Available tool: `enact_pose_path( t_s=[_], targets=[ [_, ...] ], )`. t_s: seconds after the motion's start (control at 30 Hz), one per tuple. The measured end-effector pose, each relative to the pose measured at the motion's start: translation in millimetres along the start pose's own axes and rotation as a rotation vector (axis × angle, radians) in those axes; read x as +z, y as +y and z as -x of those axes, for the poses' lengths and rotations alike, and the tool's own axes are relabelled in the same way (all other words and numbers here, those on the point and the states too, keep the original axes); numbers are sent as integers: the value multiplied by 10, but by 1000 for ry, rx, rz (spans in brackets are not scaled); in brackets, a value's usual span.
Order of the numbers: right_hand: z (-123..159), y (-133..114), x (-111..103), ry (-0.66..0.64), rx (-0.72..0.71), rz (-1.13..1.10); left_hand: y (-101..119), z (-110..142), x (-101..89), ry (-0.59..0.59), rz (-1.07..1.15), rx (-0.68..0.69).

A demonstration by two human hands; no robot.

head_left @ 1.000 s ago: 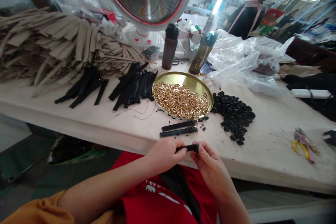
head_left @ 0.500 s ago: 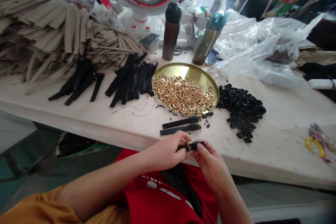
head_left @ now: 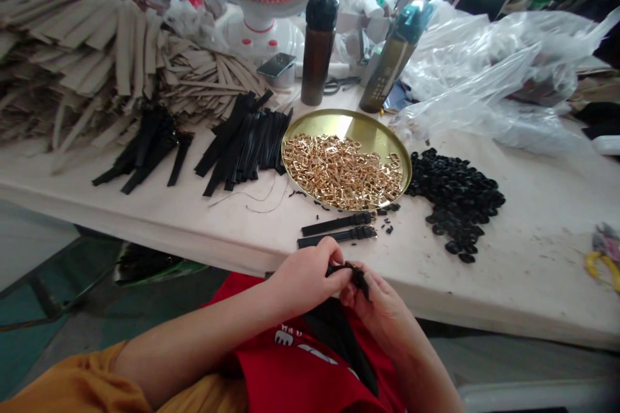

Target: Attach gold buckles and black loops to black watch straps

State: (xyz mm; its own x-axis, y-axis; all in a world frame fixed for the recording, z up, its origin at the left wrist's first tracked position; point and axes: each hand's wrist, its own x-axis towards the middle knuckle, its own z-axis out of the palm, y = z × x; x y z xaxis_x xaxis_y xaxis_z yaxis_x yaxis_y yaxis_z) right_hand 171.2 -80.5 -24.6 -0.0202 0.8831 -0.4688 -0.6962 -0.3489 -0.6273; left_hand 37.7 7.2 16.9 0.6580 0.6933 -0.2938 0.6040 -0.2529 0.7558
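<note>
Over the table's front edge, my left hand (head_left: 312,274) pinches a black strap (head_left: 357,276). My right hand (head_left: 375,297) grips the same strap at its other end, which is bent downward. Fingers hide much of the strap, and I cannot make out its buckle. Just beyond the hands lie two black straps (head_left: 336,236) with gold buckles at their right ends. Behind them a round gold tray (head_left: 375,126) holds a heap of small gold buckles (head_left: 341,171). To its right is a pile of small black loops (head_left: 458,193).
Black strips (head_left: 247,145) and a stack of beige strips (head_left: 97,58) lie on the left. Two bottles (head_left: 317,51) stand behind the tray, near a fan (head_left: 264,22). Clear plastic bags (head_left: 494,77) cover the back right. Yellow-handled pliers (head_left: 600,264) rest at the far right.
The strap's right part has gone from straight to bent down, and the gold buckle on it is no longer visible. My right hand has turned slightly. The view has shifted a little.
</note>
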Motion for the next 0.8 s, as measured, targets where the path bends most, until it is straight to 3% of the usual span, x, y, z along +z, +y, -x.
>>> enact_pose_path(
  t_s=[0.17, 0.27, 0.5, 0.67, 0.8],
  targets=[
    [32, 12, 51, -33, 70, -57, -35, 18, -12, -39, -115, 21],
    [81, 18, 62, -10, 12, -26, -48, 76, -52, -67, -60, 92],
    [192, 33, 78, 338, -308, 478, -4, 244, -79, -147, 84, 220],
    [260, 46, 107, 229, -283, 663, -8, 271, -9, -140, 121, 168],
    [283, 49, 68, 262, -359, 887, -128, 277, -20, -323, 384, 29]
  ],
)
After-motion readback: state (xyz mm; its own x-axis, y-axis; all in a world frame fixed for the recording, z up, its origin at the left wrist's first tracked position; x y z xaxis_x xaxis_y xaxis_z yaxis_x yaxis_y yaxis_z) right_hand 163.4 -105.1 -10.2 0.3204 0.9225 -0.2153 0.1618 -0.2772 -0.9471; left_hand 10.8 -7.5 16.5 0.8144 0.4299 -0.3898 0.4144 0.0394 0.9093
